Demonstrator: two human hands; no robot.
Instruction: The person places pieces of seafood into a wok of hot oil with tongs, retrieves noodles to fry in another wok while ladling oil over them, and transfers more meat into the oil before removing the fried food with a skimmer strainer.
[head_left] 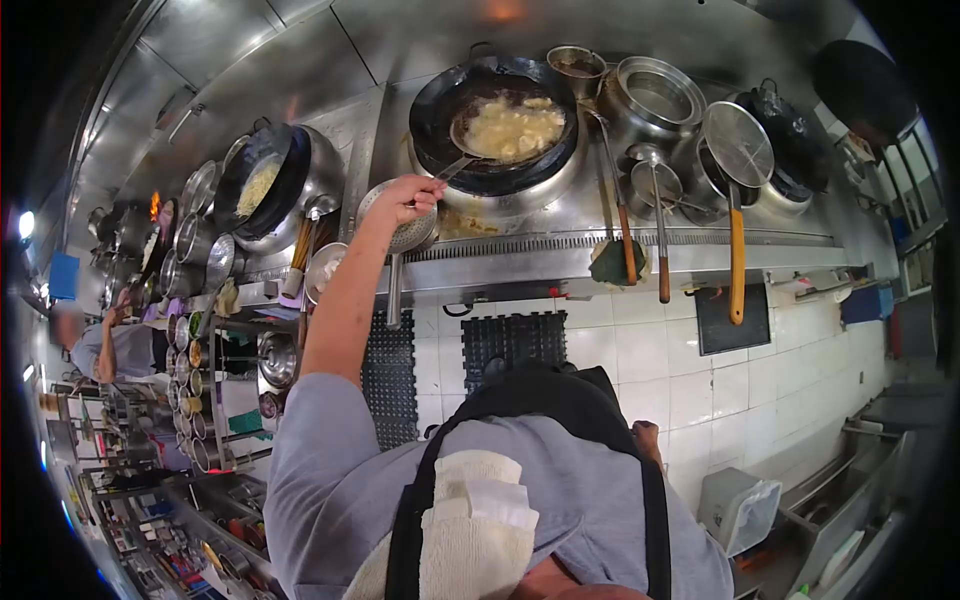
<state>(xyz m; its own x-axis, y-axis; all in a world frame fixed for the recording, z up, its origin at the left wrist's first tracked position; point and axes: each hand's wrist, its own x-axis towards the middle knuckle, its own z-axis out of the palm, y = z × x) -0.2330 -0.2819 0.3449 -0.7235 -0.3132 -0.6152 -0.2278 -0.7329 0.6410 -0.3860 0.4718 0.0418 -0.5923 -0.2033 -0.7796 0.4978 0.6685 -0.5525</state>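
My left hand [415, 197] is closed around the handle of a wok tool [457, 166] and reaches over the stove front. The tool's head dips into a large black wok [432, 115], partly hidden by pale, bubbling pieces of food [515, 128]. Below my left hand, a perforated strainer [412, 232] with a metal handle rests at the stove edge. Low at my right side hangs my right hand [648, 440], its fingers curled, with nothing visible in them. It is over the tiled floor, apart from the stove.
Right of the wok stand a small pot [577, 68], a steel pot [660, 92] and a mesh skimmer [738, 145] with a wooden handle. A second wok [290, 190] with noodles is at left. Another person [115, 345] stands far left. Black mats [515, 345] cover floor tiles.
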